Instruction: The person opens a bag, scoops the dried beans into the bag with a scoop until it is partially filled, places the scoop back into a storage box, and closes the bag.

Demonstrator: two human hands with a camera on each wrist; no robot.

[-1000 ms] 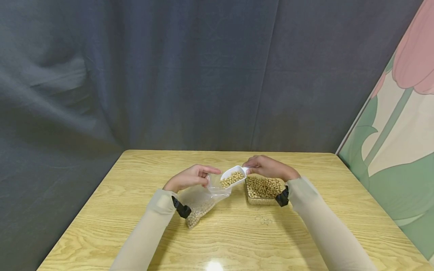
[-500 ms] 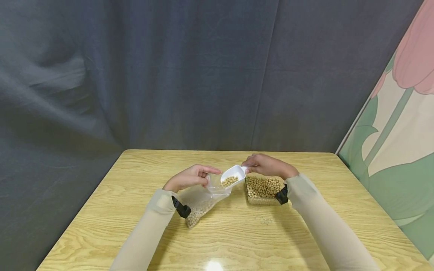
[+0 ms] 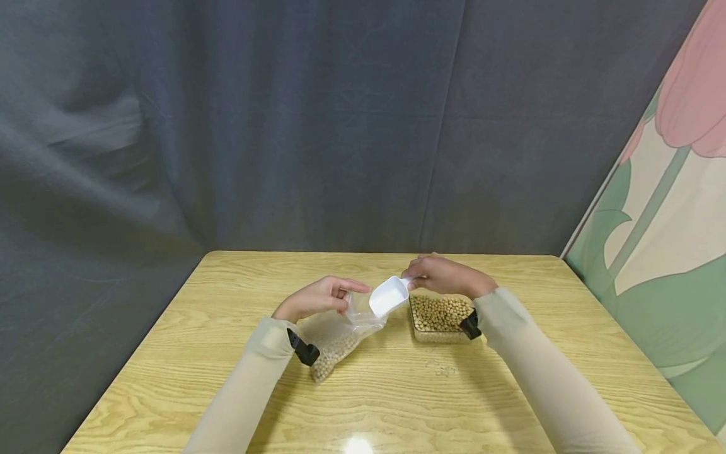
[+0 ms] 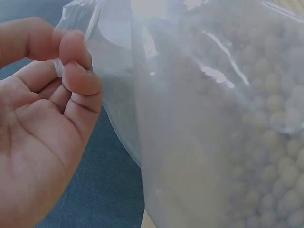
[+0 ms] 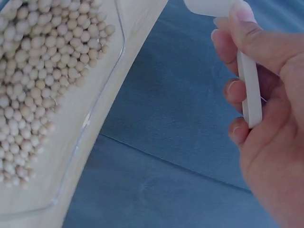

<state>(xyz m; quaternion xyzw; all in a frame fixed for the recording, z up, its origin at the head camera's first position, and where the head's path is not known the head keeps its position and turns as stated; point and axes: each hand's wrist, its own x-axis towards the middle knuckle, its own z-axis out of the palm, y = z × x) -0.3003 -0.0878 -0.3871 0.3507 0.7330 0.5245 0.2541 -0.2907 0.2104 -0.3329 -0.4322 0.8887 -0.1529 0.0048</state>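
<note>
My left hand point(image 3: 317, 297) pinches the rim of a clear plastic zip bag point(image 4: 185, 142), whose lower part bulges with round beige beans that look like soybeans point(image 4: 280, 171). My right hand point(image 3: 445, 276) grips the handle of a white scoop point(image 3: 389, 296), its fingers curled round it in the right wrist view. Tilted down to the left, the scoop has its lip at the bag's mouth, and no beans show in its bowl. Below my right hand stands a clear rectangular container point(image 3: 439, 337) holding many of the same beans point(image 5: 42, 71).
All of this is on a wood-grain table point(image 3: 227, 328). A small clear crinkled item or mark point(image 3: 442, 369) lies in front of the container. Behind the table hangs a dark blue-grey curtain point(image 3: 317, 126), and a flower-patterned panel point(image 3: 652, 252) stands at the right.
Beans have run out of the scoop at the bag's mouth, leaving its bowl bare. My right hand has risen and shifted slightly left, while my left hand stays in place.
</note>
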